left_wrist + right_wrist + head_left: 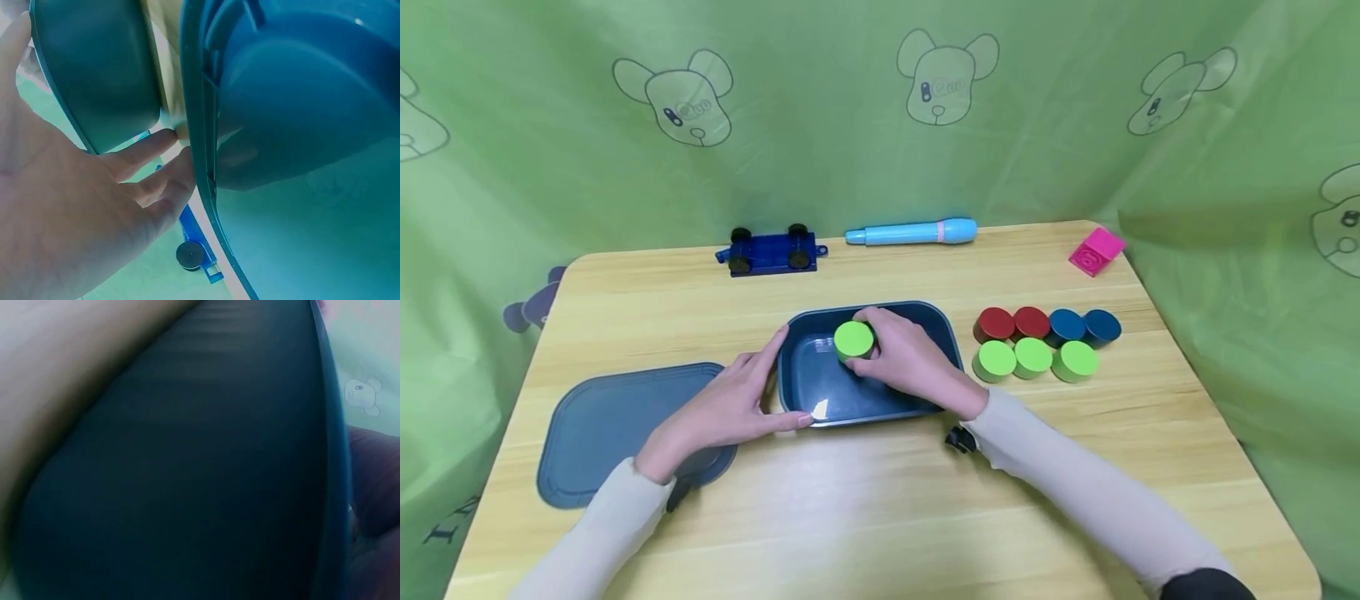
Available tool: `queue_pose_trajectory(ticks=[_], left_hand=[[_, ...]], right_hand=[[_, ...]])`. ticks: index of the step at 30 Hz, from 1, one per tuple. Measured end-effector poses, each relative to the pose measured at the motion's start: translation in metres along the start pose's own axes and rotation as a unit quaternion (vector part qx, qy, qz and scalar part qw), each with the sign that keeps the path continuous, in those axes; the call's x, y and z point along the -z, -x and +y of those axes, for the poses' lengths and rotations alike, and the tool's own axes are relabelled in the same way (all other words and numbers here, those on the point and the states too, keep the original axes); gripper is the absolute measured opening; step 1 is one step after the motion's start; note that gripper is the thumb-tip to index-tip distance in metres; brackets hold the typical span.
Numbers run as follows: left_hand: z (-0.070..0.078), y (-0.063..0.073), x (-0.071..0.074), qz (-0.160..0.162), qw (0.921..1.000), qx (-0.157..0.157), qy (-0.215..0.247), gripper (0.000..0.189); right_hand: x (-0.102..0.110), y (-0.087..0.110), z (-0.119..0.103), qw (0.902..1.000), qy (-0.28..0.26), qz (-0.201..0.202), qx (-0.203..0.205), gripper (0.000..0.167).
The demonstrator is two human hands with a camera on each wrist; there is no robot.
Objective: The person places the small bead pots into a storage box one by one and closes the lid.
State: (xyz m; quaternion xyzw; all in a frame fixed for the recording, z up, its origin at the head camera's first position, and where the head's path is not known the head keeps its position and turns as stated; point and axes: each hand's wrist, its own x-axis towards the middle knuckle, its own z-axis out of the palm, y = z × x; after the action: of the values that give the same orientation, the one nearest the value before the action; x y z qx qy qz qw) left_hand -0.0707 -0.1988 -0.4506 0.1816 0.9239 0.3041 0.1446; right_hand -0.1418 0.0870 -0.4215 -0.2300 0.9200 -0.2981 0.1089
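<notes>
A dark blue rectangular container point(812, 379) stands in the middle of the table. My right hand point(906, 354) reaches in over its right side and pinches a green round block point(853, 340) between thumb and fingers. At the container's left end, my left hand point(741, 400) rests with fingers fairly straight, the thumb at the front rim and the index finger near the back left corner. The left wrist view shows that hand point(81, 206) between the container wall point(100, 69) and the lid. In the right wrist view the container's outer wall point(187, 456) hides the block.
The dark blue lid point(617, 417) lies left, partly under my left forearm. Right of the container stand red blocks point(995, 324), blue blocks point(1102, 328) and green blocks point(1033, 357). Along the back lie a blue wheeled toy base point(771, 252), a light blue pen-like stick point(902, 233) and a pink block point(1097, 251).
</notes>
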Motion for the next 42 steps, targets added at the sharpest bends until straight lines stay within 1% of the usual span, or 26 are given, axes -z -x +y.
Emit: queue_pose_trajectory(ticks=[8, 14, 16, 20, 30, 36, 42], left_hand=[[-0.001, -0.001, 0.001, -0.002, 0.9999, 0.013, 0.003, 0.130], [-0.001, -0.003, 0.000, -0.009, 0.9998, 0.017, 0.005, 0.134], [0.000, -0.003, -0.001, -0.009, 0.9998, 0.017, 0.004, 0.134], [0.000, -0.003, -0.001, -0.003, 0.9998, 0.018, 0.001, 0.135], [-0.001, -0.005, 0.001, 0.001, 0.9999, 0.013, 0.001, 0.135], [-0.002, -0.008, -0.002, 0.001, 1.0000, 0.006, 0.004, 0.135], [-0.005, -0.005, 0.001, -0.005, 0.9998, 0.016, -0.004, 0.135]], right_hand=[[-0.019, -0.019, -0.010, 0.9996, -0.008, -0.027, -0.007, 0.057], [-0.031, -0.022, -0.010, 0.9987, -0.008, -0.046, -0.018, 0.059], [-0.032, -0.022, -0.010, 0.9986, -0.016, -0.045, -0.021, 0.059], [-0.033, -0.023, -0.011, 0.9971, -0.050, -0.048, -0.029, 0.059], [-0.034, -0.024, -0.014, 0.9891, -0.128, -0.056, -0.045, 0.059], [-0.030, -0.020, -0.014, 0.9870, -0.142, -0.052, -0.054, 0.058], [-0.032, -0.018, -0.014, 0.9853, -0.159, -0.037, -0.049, 0.058]])
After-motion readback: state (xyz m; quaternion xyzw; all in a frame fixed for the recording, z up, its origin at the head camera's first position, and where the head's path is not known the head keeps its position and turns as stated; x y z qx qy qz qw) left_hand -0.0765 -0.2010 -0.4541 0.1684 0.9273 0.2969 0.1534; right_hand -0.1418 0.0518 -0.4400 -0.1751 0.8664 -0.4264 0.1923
